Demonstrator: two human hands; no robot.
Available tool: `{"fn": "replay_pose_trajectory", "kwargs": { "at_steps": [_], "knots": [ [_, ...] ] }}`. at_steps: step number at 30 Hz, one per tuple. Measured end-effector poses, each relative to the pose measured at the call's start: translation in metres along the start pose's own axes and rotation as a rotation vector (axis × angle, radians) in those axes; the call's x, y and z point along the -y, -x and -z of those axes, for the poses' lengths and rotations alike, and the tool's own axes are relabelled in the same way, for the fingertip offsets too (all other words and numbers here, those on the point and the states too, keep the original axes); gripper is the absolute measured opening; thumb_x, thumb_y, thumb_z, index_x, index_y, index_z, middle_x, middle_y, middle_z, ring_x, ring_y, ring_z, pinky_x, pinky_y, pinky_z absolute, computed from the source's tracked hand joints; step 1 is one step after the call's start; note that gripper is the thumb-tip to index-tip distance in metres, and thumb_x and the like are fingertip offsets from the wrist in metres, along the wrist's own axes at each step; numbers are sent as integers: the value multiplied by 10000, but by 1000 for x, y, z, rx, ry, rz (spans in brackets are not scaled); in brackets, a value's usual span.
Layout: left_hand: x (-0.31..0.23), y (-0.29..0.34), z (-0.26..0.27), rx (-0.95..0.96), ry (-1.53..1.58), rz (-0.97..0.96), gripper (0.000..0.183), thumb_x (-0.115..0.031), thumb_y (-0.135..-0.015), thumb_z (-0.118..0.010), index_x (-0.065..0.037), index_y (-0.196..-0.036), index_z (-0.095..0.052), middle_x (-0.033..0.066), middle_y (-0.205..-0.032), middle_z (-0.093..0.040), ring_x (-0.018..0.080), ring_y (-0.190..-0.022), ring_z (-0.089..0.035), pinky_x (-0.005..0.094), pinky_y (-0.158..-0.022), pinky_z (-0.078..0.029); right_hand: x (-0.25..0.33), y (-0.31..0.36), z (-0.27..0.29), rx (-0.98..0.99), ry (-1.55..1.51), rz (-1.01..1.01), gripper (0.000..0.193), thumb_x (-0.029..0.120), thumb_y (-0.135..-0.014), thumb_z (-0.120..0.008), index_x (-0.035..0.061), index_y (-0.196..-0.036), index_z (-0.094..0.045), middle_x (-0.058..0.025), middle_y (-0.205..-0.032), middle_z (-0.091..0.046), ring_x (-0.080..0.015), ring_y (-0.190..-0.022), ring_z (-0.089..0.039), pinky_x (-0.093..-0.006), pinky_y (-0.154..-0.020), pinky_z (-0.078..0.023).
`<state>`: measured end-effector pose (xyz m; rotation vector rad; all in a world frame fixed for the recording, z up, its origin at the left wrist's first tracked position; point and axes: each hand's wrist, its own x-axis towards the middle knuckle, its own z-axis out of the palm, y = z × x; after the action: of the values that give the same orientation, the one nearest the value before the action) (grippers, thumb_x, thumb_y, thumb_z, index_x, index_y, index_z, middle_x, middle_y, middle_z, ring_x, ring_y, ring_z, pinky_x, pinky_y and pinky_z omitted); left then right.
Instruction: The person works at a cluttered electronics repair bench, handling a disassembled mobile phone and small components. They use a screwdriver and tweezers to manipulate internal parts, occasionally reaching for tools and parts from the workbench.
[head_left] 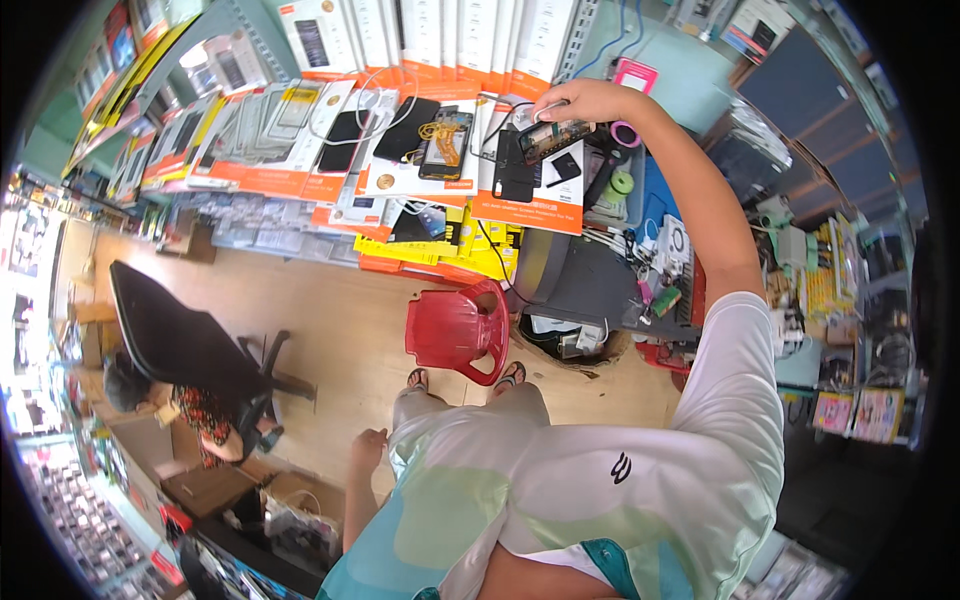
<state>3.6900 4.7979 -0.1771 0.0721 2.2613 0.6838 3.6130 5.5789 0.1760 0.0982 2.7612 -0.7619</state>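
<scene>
My right arm reaches over the bench, and my right hand (590,101) grips the edge of an opened phone (556,140) with its insides showing. The phone is tilted above a white and orange package. Under and beside it lie a black phone part (514,170) and a small black flat piece (564,169). To the left rests another opened phone (446,142) with yellow-orange flex cables on it, next to dark phones (408,130). My left hand (368,448) hangs low by my side, fingers curled, with nothing visible in it.
A red plastic stool (455,328) stands before my feet. A black office chair (190,345) is at left, with another person (205,420) behind it. Upright white and orange packages (420,35) line the bench's back. Cables and small tools (660,250) clutter the right side.
</scene>
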Motion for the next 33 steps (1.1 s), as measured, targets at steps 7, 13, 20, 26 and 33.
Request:
{"fn": "replay_pose_trajectory", "kwargs": {
  "at_steps": [7,13,20,26,33],
  "knots": [
    [73,102,-103,72,160,150,386,-355,-978,-617,17,-943,-711,195,-859,-732,288,-793,-726,415,-690,-555,-44,-34,-7,62,-48,51,372,422,-1031,-629,171,-1285,-736,-49,-1278,-721,-195,-1177,-646,-337,-1031,-474],
    [76,108,-129,100,325,290,395,-382,-1010,-590,-1,-946,-673,146,-870,-713,241,-743,-701,365,-616,-552,-42,-47,-1,62,-105,29,352,391,-1028,-640,147,-1260,-744,-27,-1242,-723,-160,-1162,-631,-318,-1022,-467],
    [27,50,-92,7,709,473,438,-442,-1031,-577,-14,-970,-652,116,-888,-706,222,-755,-699,359,-632,-565,-53,-30,12,-4,-150,-17,324,355,-1046,-627,125,-1237,-750,-2,-1184,-726,-117,-1117,-618,-291,-995,-464],
    [4,31,-80,-64,646,347,432,-439,-1032,-583,-18,-957,-651,122,-915,-722,238,-797,-715,381,-699,-579,-53,-22,3,14,-113,-39,370,398,-1030,-641,119,-1246,-751,-31,-1204,-728,-155,-1141,-634,-311,-1013,-465],
    [52,53,-107,39,673,567,436,-418,-1027,-600,13,-1026,-670,116,-928,-718,225,-802,-711,366,-644,-585,-63,-43,-12,-20,-157,-3,334,386,-1036,-636,150,-1241,-753,-18,-1224,-716,-150,-1165,-617,-322,-1051,-442]
  ]
}}
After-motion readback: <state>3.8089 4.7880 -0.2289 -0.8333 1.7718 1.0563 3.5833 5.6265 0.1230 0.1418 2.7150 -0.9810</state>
